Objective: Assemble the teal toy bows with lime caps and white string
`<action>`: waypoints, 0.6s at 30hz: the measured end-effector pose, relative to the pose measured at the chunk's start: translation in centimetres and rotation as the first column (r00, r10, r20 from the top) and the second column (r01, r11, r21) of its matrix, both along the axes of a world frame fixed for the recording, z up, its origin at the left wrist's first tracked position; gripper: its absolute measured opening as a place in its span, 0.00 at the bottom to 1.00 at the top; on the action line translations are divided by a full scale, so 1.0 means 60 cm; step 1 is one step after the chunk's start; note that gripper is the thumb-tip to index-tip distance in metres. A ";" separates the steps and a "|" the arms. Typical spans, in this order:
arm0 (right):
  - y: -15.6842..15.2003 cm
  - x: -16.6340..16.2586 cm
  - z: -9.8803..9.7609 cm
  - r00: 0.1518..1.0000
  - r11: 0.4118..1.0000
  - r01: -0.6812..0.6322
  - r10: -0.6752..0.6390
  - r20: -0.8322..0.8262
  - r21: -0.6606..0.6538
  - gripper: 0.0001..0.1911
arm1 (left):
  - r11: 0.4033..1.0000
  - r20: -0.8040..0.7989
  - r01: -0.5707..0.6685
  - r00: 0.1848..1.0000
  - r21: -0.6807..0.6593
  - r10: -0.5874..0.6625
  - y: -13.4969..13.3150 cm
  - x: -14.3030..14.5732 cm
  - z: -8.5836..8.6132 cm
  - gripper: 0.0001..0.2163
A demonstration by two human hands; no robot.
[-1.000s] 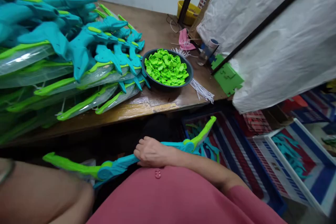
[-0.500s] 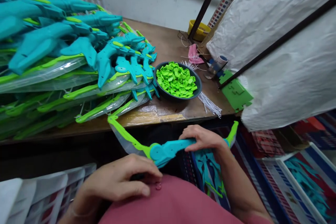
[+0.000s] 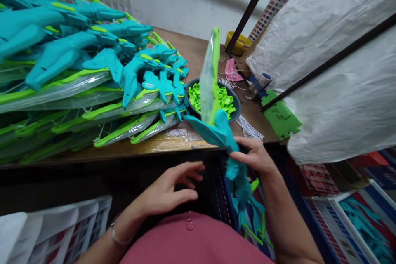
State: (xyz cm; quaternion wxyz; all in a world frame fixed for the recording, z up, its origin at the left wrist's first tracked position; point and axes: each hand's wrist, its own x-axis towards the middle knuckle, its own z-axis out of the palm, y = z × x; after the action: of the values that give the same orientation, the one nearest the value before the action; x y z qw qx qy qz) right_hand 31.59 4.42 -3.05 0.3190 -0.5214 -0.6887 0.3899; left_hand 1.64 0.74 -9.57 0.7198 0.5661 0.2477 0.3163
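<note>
My right hand [image 3: 255,156] grips the teal middle of a teal and green toy bow [image 3: 221,132], which stands almost upright in front of me. Its upper green limb, wrapped in clear plastic, rises in front of the dark bowl [image 3: 235,100] of small green pieces. My left hand [image 3: 168,189] hovers just left of the bow near my lap, fingers spread, holding nothing. A big stack of the same teal and green bows [image 3: 86,86] fills the left of the wooden table [image 3: 192,51].
White ties [image 3: 249,126] lie beside the bowl, with a green flat piece [image 3: 280,116], a pink scrap [image 3: 232,72] and a yellow tub [image 3: 238,43] behind. A large white plastic sheet [image 3: 334,57] hangs at right. Crates with more bows [image 3: 365,222] sit below; a white crate [image 3: 55,231] is at lower left.
My right hand has swung the bow from lying flat across my lap to nearly upright. My left hand has come off my shirt and opened toward it.
</note>
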 end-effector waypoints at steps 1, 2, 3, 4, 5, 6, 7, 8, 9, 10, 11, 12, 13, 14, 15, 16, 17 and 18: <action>-0.003 -0.042 0.003 1.000 0.999 -0.007 0.007 -0.012 0.038 0.19 | 0.999 -0.007 -0.053 0.999 0.000 0.053 0.002 0.020 -0.008 0.31; -0.005 -0.085 0.006 0.999 0.996 -0.028 0.029 -0.016 0.088 0.18 | 0.996 0.006 -0.094 0.996 0.008 0.094 0.004 0.039 -0.016 0.33; -0.005 -0.126 0.007 0.999 0.988 -0.030 0.036 -0.036 0.151 0.18 | 0.990 0.020 -0.139 0.990 0.010 0.138 0.004 0.054 -0.024 0.32; -0.004 -0.161 0.007 0.997 0.979 -0.049 0.061 -0.055 0.198 0.17 | 0.982 0.029 -0.189 0.982 0.002 0.189 0.005 0.064 -0.029 0.29; 0.002 -0.188 0.006 0.992 0.968 -0.090 0.108 -0.064 0.234 0.17 | 0.971 0.024 -0.240 0.970 -0.013 0.240 0.005 0.069 -0.034 0.26; 0.014 -0.204 0.004 0.985 0.955 -0.135 0.158 -0.069 0.264 0.16 | 0.958 0.006 -0.286 0.958 -0.027 0.286 0.006 0.069 -0.038 0.23; 0.032 -0.211 0.002 0.979 0.942 -0.168 0.193 -0.061 0.291 0.14 | 0.947 -0.012 -0.320 0.947 -0.032 0.320 0.007 0.064 -0.040 0.21; 0.057 -0.209 0.000 0.981 0.931 -0.172 0.191 -0.028 0.322 0.13 | 0.942 -0.017 -0.333 0.943 -0.030 0.333 0.009 0.056 -0.041 0.19; 0.090 -0.200 -0.003 0.987 0.924 -0.162 0.158 0.039 0.347 0.12 | 0.945 -0.010 -0.325 0.946 -0.027 0.325 0.012 0.047 -0.042 0.18; 0.127 -0.187 -0.007 0.990 0.914 -0.110 0.065 0.127 0.390 0.12 | 0.950 0.011 -0.311 0.950 -0.029 0.311 0.016 0.037 -0.042 0.18; 0.168 -0.171 -0.012 0.957 0.903 -0.062 -0.067 0.281 0.424 0.11 | 0.953 0.042 -0.300 0.953 -0.039 0.301 0.020 0.028 -0.042 0.18; 0.208 -0.156 -0.019 0.874 0.909 -0.081 -0.132 0.467 0.408 0.10 | 0.954 0.074 -0.296 0.951 -0.055 0.299 0.024 0.021 -0.041 0.19; 0.246 -0.143 -0.027 0.841 0.920 -0.092 -0.134 0.524 0.382 0.08 | 0.952 0.099 -0.296 0.948 -0.079 0.303 0.028 0.016 -0.041 0.21; 0.278 -0.133 -0.037 0.814 0.925 -0.104 -0.131 0.565 0.365 0.08 | 0.950 0.117 -0.296 0.944 -0.105 0.307 0.032 0.013 -0.041 0.23; 0.304 -0.125 -0.047 0.792 0.933 -0.124 -0.113 0.599 0.339 0.08 | 0.946 0.133 -0.297 0.940 -0.129 0.313 0.035 0.012 -0.042 0.25; 0.323 -0.120 -0.056 0.785 0.938 -0.138 -0.091 0.613 0.317 0.08 | 0.943 0.148 -0.296 0.937 -0.151 0.317 0.038 0.013 -0.044 0.27; 0.335 -0.117 -0.066 0.774 0.943 -0.151 -0.074 0.629 0.298 0.08 | 0.940 0.160 -0.297 0.933 -0.170 0.323 0.040 0.014 -0.046 0.27; 0.342 -0.115 -0.074 0.765 0.946 -0.161 -0.061 0.642 0.281 0.07 | 0.936 0.167 -0.301 0.929 -0.183 0.331 0.042 0.015 -0.048 0.27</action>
State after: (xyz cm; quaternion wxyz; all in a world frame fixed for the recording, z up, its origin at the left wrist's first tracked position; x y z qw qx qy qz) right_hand 24.70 24.94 -7.51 0.1335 -0.5456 -0.8235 0.0797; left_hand 2.52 3.23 -12.44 0.7217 0.4275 0.2878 0.4621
